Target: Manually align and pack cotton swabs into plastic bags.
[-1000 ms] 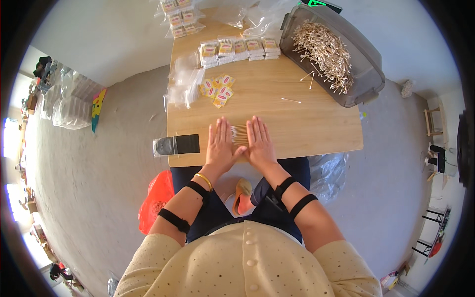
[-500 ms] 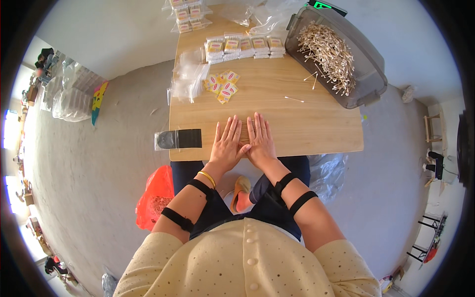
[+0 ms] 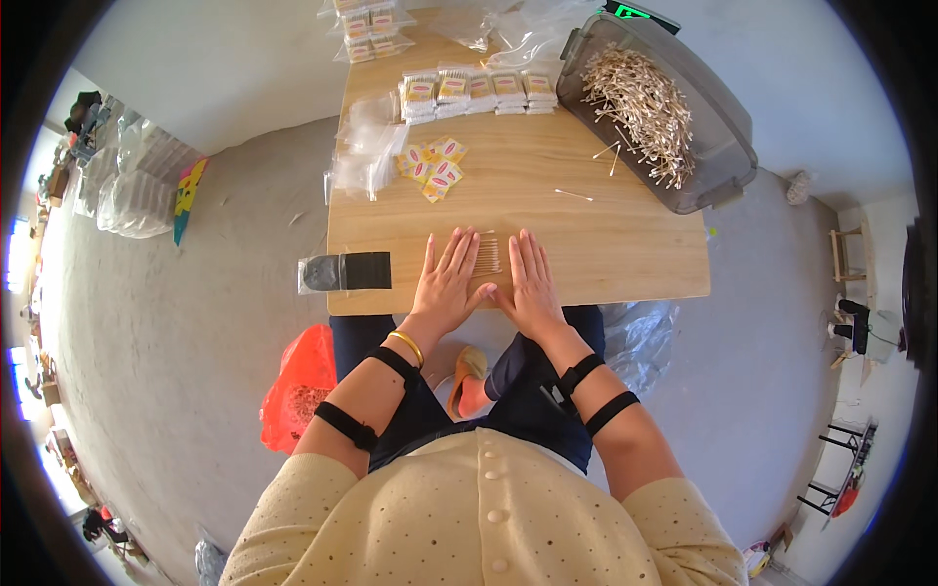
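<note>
A row of cotton swabs lies side by side on the wooden table, between my two hands. My left hand rests flat at the row's left side, its fingers stretched out and partly over the swabs. To the right of the row, my right hand lies flat with its fingers straight and a small gap from the swabs. Both thumbs point inward and nearly meet below the row. Neither hand grips anything.
A grey bin of loose swabs stands back right, with a single swab nearby. Yellow-and-white cards, clear bags and packed swab bags lie farther back. A black-and-clear pouch overhangs the left edge.
My right hand has slid to the right, away from the swabs, so more of the row shows. My left hand stays in about the same place.
</note>
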The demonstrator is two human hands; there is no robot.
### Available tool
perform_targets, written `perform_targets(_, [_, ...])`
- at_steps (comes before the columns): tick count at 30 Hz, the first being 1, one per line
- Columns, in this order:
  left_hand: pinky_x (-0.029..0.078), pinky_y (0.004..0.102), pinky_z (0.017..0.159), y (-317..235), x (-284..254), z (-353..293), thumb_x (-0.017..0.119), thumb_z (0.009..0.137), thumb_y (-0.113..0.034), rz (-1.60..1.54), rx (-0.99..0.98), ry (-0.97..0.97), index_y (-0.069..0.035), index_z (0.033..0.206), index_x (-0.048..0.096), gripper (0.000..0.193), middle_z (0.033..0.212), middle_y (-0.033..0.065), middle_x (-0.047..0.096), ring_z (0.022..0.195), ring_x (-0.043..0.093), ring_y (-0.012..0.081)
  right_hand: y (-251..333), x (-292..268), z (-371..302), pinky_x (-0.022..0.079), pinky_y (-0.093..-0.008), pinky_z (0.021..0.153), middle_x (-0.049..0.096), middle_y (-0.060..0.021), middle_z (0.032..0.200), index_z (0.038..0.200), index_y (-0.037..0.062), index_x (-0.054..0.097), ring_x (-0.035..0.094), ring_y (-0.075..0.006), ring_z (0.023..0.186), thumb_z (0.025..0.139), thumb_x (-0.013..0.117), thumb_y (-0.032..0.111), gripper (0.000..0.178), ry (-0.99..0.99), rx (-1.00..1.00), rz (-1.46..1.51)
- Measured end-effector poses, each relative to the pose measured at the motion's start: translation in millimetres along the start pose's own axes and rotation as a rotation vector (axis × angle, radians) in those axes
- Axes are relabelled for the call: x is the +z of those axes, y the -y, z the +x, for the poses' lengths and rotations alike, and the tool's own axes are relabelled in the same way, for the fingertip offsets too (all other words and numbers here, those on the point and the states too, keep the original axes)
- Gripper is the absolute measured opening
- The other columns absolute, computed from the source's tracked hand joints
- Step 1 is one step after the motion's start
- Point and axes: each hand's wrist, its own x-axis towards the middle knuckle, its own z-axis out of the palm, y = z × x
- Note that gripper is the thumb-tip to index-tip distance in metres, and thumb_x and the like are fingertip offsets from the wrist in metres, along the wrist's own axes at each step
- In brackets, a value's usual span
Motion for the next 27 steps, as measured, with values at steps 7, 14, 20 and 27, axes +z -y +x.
perform_targets(7, [0.008,0.0552,0.128,-2.3,-1.7,6.8,0.047,0.102,-0.055,0.002,0.035,-0.028,0.000,0.160,0.028,0.082,0.159,0.0139,0.040,0.153,0.029,0.0273,-1.6,-3.2,-7.2,0.020,-0.0524,0.126,0.027,-0.0327,0.162,0.156,-0.0075,0.027,0.024,-0.0439,0.153,0.100,0.058,0.052,0.087,-0.011,0.032,-0.007])
perform_targets(14, [0.008,0.0553,0.128,1.7,-8.8,1.9,0.055,0.100,-0.050,-0.037,0.066,0.004,-0.001,0.159,0.029,0.081,0.158,0.0137,0.041,0.153,0.030,0.0277,-2.2,-3.7,-8.2,0.019,-0.0517,0.127,0.024,-0.0309,0.164,0.158,-0.0066,0.023,0.021,-0.0423,0.155,0.096,0.066,0.044,0.091,0.031,0.030,-0.026])
perform_targets(20, [0.006,0.0552,0.128,-3.1,-8.7,-9.6,0.052,0.100,-0.054,-0.007,0.115,0.005,-0.002,0.160,0.029,0.083,0.166,0.0126,0.030,0.158,0.019,0.0280,-2.2,-1.8,-9.1,0.019,-0.0515,0.127,0.023,-0.0299,0.165,0.159,-0.0055,0.022,0.020,-0.0417,0.156,0.094,0.068,0.039,0.092,0.024,0.034,-0.013])
perform_targets(27, [0.005,0.0554,0.128,-1.5,-1.0,-18.6,0.055,0.098,-0.057,0.044,0.167,0.025,-0.003,0.162,0.026,0.088,0.169,0.0139,0.024,0.159,0.016,0.0294,-1.9,-1.9,-8.3,0.019,-0.0517,0.127,0.025,-0.0299,0.164,0.159,-0.0054,0.022,0.023,-0.0420,0.155,0.092,0.070,0.038,0.093,0.032,0.031,-0.028])
